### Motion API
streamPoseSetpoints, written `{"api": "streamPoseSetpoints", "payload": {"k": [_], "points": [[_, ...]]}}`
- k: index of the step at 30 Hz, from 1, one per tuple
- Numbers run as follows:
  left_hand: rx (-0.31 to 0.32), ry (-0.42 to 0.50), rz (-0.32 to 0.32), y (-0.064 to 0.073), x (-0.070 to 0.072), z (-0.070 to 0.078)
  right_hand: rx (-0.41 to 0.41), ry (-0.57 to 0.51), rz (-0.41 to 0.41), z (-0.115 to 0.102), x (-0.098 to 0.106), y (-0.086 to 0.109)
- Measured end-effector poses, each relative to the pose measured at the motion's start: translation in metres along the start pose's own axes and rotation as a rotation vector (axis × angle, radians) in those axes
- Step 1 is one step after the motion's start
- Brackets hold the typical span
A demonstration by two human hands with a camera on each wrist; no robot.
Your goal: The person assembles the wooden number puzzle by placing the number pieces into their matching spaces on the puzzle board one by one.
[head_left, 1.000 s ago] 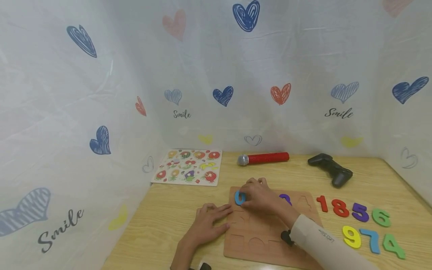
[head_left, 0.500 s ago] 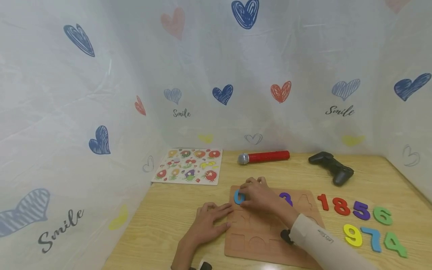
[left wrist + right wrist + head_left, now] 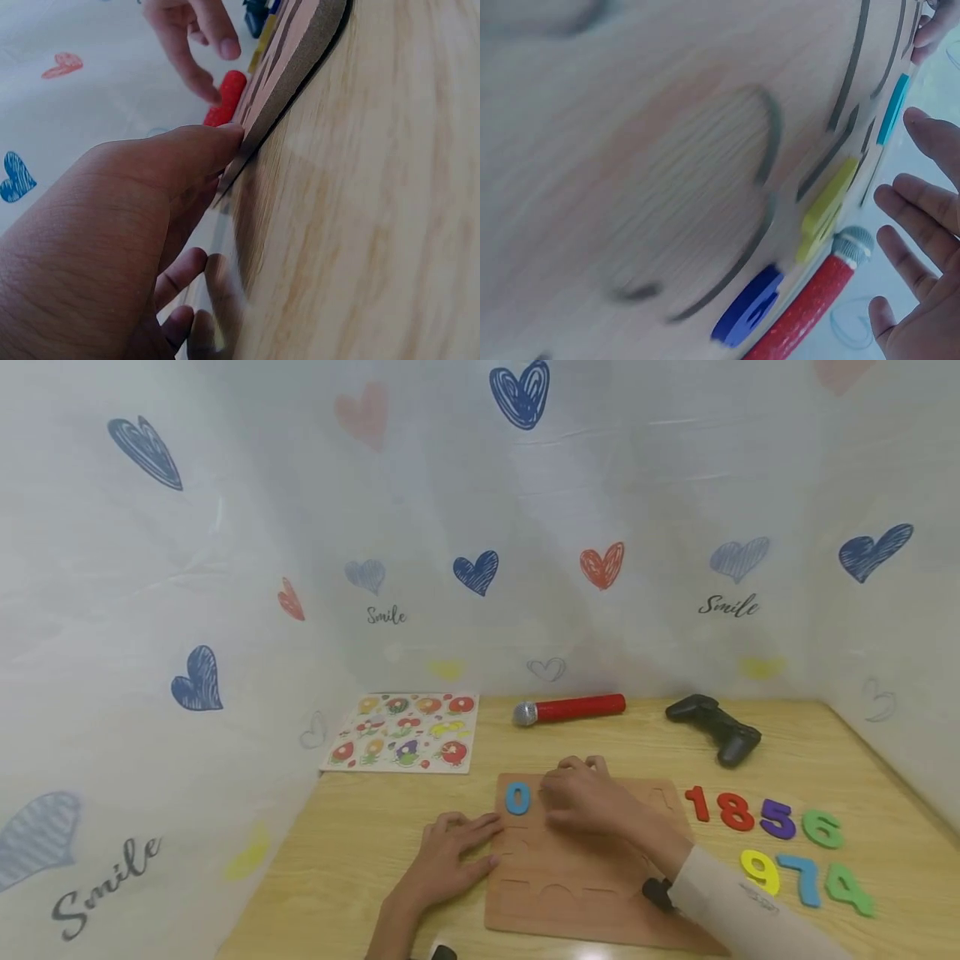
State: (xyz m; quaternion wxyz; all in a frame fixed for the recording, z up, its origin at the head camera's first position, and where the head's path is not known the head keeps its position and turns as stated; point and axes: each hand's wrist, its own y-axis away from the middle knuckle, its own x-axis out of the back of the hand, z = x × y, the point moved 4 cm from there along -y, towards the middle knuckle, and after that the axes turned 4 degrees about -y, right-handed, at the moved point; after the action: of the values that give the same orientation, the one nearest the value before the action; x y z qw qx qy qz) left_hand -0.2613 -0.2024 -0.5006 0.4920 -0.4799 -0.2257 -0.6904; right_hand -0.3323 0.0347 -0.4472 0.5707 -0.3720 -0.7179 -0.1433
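Note:
A brown number puzzle board (image 3: 547, 922) lies on the table in the head view. The blue 0 (image 3: 509, 799) sits at its top left corner. My right hand (image 3: 596, 806) hovers over the board just right of the 0; its fingers are apart and hold nothing in the right wrist view. That view also shows a yellow piece (image 3: 829, 210) and a purple 3 (image 3: 748, 307) on the board, both hidden by my right hand in the head view. My left hand (image 3: 450, 864) rests at the board's left edge, with its thumb (image 3: 202, 146) against the edge in the left wrist view.
Loose numbers lie right of the board, among them a red 8 (image 3: 736, 812), purple 5 (image 3: 777, 820) and green 4 (image 3: 849, 891). Behind are a fruit puzzle (image 3: 405, 735), a red microphone (image 3: 577, 708) and a black game controller (image 3: 714, 728). A printed curtain (image 3: 420, 510) surrounds the table.
My right hand has let go of the blue 0 and moved slightly right, uncovering it. The left hand stays at the board's edge. The head view has shifted a little.

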Motion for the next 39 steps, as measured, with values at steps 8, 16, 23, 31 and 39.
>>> {"api": "streamPoseSetpoints", "payload": {"k": [8, 16, 23, 31, 39], "points": [[0.003, 0.009, 0.01, 0.003, 0.002, -0.003, -0.044, -0.013, -0.003, 0.01, 0.009, 0.016], [-0.003, 0.003, 0.024, 0.005, 0.001, -0.004, -0.043, 0.018, 0.03, 0.018, 0.016, 0.034], [0.004, 0.019, 0.017, 0.006, 0.0, -0.005, -0.012, 0.065, 0.086, 0.026, 0.026, 0.051], [0.008, 0.016, 0.02, 0.005, 0.0, -0.004, -0.063, 0.095, 0.088, 0.035, 0.033, 0.064], [0.013, 0.031, 0.011, 0.001, -0.001, 0.001, -0.094, 0.136, 0.093, 0.046, 0.042, 0.083]]}}
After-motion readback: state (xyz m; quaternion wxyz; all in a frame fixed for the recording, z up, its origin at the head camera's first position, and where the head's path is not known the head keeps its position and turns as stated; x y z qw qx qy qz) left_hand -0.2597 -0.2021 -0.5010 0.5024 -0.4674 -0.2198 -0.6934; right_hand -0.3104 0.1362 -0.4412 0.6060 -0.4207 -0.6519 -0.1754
